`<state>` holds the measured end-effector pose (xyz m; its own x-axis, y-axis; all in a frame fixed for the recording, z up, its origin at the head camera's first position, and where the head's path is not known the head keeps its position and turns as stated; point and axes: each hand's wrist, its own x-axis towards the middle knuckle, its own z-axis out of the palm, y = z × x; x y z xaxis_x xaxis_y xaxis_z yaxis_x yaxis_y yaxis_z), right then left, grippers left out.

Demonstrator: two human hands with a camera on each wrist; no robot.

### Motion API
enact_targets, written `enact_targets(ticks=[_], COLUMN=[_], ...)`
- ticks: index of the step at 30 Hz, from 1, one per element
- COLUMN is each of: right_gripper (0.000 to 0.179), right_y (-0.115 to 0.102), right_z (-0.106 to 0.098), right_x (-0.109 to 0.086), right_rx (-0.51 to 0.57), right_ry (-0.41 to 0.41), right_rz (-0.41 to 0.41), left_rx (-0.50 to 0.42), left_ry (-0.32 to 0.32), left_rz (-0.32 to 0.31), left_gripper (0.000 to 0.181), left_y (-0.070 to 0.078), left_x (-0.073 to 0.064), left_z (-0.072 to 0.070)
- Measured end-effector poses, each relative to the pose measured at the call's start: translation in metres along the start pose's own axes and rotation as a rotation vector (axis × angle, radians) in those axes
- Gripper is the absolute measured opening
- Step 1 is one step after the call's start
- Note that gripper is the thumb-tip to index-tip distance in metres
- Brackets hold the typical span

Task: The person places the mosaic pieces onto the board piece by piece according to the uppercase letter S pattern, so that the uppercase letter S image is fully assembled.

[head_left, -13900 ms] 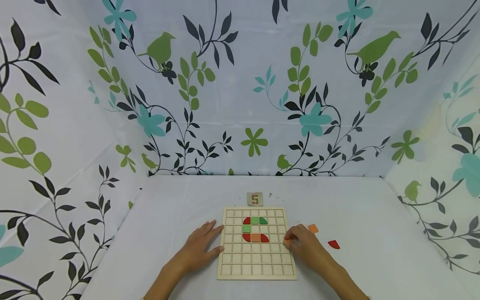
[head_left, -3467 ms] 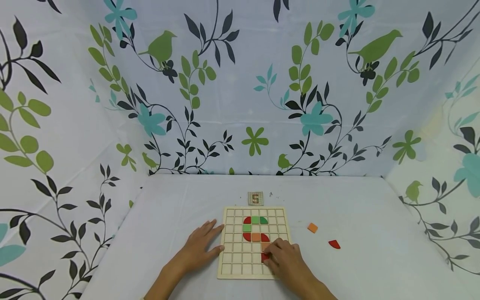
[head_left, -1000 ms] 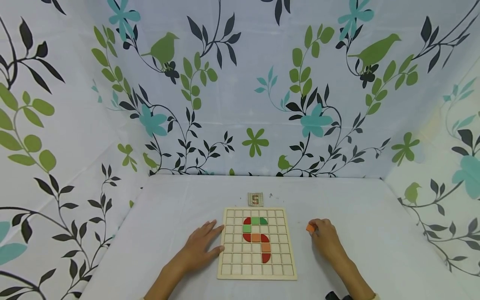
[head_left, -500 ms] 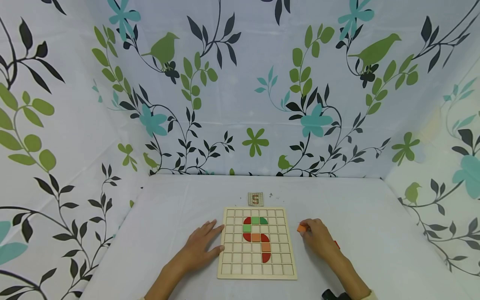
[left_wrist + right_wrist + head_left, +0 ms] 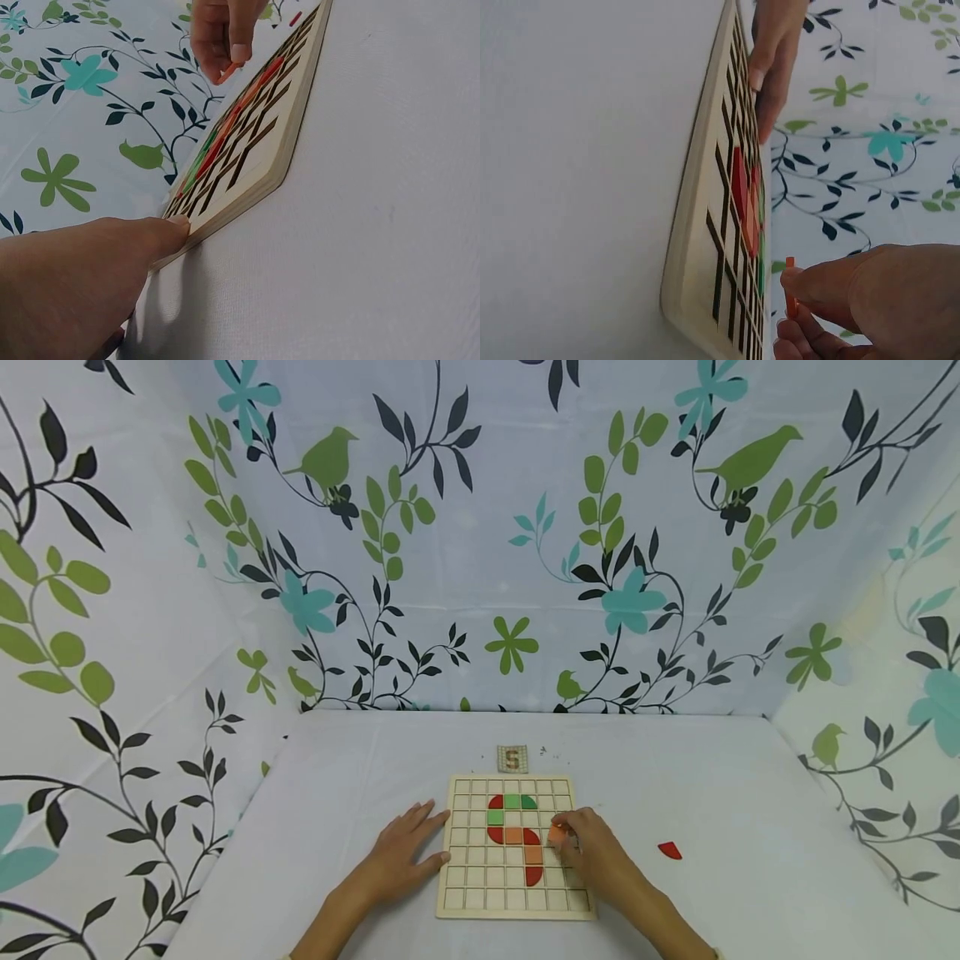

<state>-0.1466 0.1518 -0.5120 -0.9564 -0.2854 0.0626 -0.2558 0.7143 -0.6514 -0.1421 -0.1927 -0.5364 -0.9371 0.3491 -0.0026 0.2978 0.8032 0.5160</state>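
A wooden grid board (image 5: 487, 900) lies on the white table, with red, green and orange tiles set in its cells along a curving path. My right hand (image 5: 600, 858) pinches an orange square tile (image 5: 557, 834) between thumb and fingers, over the board's right side. In the right wrist view that orange tile (image 5: 790, 287) stands edge-on, apart from the board. My left hand (image 5: 401, 852) rests at the board's left edge, fingers spread and straight. The left wrist view shows its thumb (image 5: 169, 234) touching the board's edge.
A red quarter-round tile (image 5: 670, 851) lies on the table right of the board. Behind the board is a small pattern card (image 5: 513, 759) with an S-like figure. A cloth printed with leaves and birds (image 5: 480, 527) hangs around the table.
My right hand picked up the orange square tile from the table and carried it left over the board. Earlier, an orange and a red tile came into the lower cells. My left hand stayed put.
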Motion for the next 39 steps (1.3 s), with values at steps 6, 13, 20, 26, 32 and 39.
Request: enact_targets(ticks=[6,13,20,26,32,39], right_gripper=[0.016,0.014,0.011,0.008,0.008,0.009], right_y=[-0.017,-0.024,-0.029,-0.028,-0.024,-0.022], right_z=[0.020,0.037,0.037,0.039,0.041,0.037], right_x=[-0.006,-0.012,-0.014,-0.014,-0.014,-0.016], right_rx=[-0.016,-0.117,-0.118,-0.147,-0.168,-0.205], right_ry=[-0.034,-0.015,-0.030,-0.035,-0.028,0.000], right_rz=[-0.228,-0.341,-0.288,-0.294,-0.325,-0.358], left_rx=[0.003,-0.011,-0.005,-0.004,-0.003,0.000], left_ry=[-0.001,-0.006,-0.001,0.002,0.004,0.001], left_rz=[0.003,-0.005,-0.008,-0.008,-0.008,-0.004], left_gripper=[0.067,0.068,0.068,0.067,0.067,0.068], left_y=[-0.002,-0.003,-0.002,-0.002,-0.003,-0.005], left_x=[0.001,0.002,0.001,0.001,0.001,0.002], left_z=[0.001,0.002,0.001,0.000,0.002,0.004])
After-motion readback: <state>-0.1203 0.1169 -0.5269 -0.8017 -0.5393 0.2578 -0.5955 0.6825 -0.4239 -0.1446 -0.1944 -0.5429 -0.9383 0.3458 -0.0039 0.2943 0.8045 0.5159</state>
